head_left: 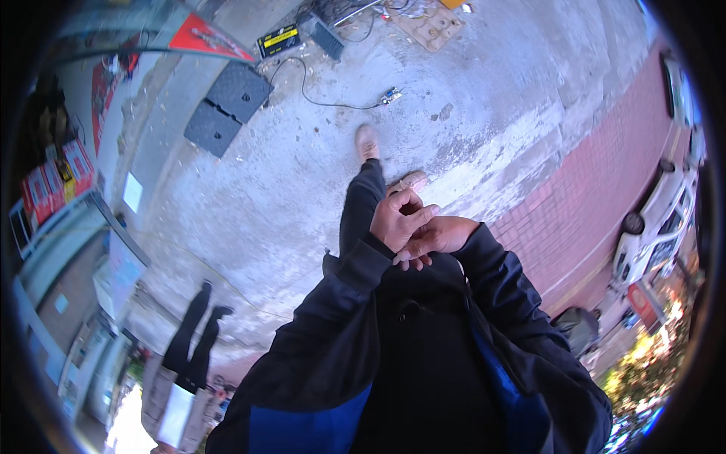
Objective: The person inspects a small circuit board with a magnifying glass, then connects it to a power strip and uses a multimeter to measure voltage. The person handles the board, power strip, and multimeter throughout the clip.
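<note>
At the centre of the view, in front of the chest, the left hand is curling over the right hand, touching it; whether either is holding anything cannot be told. Dark jacket sleeves are framing them. Beyond, a black cable is lying on the concrete pavement, risking a trip. The right palm and fingertips are being hidden.

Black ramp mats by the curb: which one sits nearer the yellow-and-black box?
The upper mat. Its top corner lies close to the yellow-and-black box, while the lower mat adjoins it on the far side, down-left toward the curb.
</note>
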The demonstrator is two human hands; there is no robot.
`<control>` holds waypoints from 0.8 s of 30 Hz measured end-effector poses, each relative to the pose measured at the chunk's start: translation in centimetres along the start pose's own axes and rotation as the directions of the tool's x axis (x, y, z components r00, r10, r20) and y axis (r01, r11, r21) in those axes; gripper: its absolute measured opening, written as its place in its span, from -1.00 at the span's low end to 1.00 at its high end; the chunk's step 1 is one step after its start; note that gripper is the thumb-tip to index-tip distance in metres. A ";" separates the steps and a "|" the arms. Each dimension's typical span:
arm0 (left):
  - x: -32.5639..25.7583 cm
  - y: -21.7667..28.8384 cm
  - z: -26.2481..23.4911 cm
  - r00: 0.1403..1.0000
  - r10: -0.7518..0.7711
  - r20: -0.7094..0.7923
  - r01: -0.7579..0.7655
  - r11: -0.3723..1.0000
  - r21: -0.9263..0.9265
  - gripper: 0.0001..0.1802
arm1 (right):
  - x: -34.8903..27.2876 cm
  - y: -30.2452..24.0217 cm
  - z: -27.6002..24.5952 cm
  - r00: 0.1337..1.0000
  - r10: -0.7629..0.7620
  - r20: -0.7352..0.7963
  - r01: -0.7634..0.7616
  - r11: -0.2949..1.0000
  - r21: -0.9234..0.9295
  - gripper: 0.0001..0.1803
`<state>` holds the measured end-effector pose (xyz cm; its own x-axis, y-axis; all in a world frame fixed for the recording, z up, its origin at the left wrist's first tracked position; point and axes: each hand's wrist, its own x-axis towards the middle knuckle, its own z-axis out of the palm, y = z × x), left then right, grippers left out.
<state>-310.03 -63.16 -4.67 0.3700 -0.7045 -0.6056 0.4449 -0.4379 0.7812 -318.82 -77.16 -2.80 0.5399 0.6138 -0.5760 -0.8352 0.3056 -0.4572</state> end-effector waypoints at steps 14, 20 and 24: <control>13.8 -14.8 4.2 0.987 -0.073 -0.144 0.016 0.932 -0.362 -0.68 | 6.4 3.6 -15.9 0.887 0.460 -0.032 -0.452 0.882 0.134 -0.83; 22.1 -21.0 5.2 0.989 -0.112 0.095 0.147 0.765 -0.627 -0.74 | 9.4 6.1 -24.5 0.878 0.473 -0.073 -0.469 0.881 0.067 -0.86; 27.4 -23.3 6.3 0.995 -0.098 0.030 0.094 0.748 -0.657 -0.77 | 10.5 8.6 -30.8 0.922 0.378 -0.084 -0.375 0.926 0.044 -0.85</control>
<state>-315.39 -75.73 -38.52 0.2998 -0.6745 -0.6747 0.9033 -0.0268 0.4282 -317.09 -90.50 -33.60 0.1909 0.6203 -0.7608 -0.9806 0.0848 -0.1770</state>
